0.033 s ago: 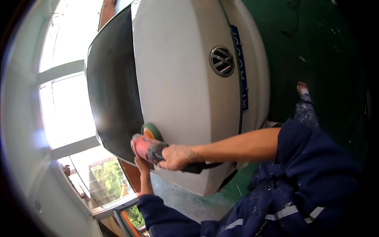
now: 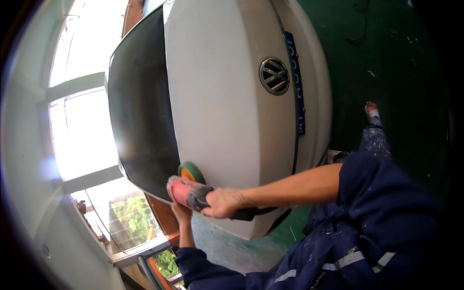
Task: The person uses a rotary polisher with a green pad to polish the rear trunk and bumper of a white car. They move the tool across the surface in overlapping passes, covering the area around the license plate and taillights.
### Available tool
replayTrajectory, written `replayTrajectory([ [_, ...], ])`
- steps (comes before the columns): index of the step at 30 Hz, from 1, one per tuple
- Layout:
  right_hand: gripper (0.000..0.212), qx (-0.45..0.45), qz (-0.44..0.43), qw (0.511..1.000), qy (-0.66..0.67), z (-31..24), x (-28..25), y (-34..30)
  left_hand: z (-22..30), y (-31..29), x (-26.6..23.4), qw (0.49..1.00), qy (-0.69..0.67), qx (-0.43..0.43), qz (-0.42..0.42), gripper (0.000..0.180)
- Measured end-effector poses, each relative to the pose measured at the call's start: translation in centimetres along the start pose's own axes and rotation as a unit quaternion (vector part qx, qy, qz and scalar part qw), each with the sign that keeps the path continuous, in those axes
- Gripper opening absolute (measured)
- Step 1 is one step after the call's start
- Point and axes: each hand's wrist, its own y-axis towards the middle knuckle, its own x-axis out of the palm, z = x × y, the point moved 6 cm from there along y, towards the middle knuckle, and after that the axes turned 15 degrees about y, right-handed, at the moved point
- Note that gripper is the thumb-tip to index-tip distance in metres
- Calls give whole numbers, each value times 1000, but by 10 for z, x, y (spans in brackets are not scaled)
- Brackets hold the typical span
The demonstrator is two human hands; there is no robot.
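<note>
Polisher (image 2: 181, 189) is at lid (image 2: 212, 96), near glass (image 2: 140, 92). Right hand (image 2: 224, 202) grips it; left hand (image 2: 181, 212) is against it, its hold I cannot tell. Tilting could make pad (image 2: 194, 170) scratch lid.

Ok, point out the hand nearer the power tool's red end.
The left hand, by the red end; the right hand grips the tool's dark body.

the green floor (image 2: 348, 87) carries a car (image 2: 212, 87) and dark cable (image 2: 365, 21).

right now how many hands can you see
2: the right hand grips the dark part of the polisher; the left hand, partly hidden, is at its red end.
</note>
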Motion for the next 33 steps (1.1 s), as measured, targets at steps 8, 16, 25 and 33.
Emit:
replayTrajectory([
  [8, 65, 97, -91, 991, 27, -4, 1, -116, 73, -87, -22, 996, -80, -36, -34, 35],
  [16, 61, 123, 34, 992, 11, -72, -109, -212, 221, 38, -76, 991, -88, 103, 9, 36],
  [25, 45, 185, 184, 961, 89, -109, -178, -291, 360, 152, -114, 989, -96, 112, -4, 17],
  [33, 56, 236, 1, 970, 60, -16, -93, -298, 274, -34, -67, 989, -118, 84, -30, 19],
])
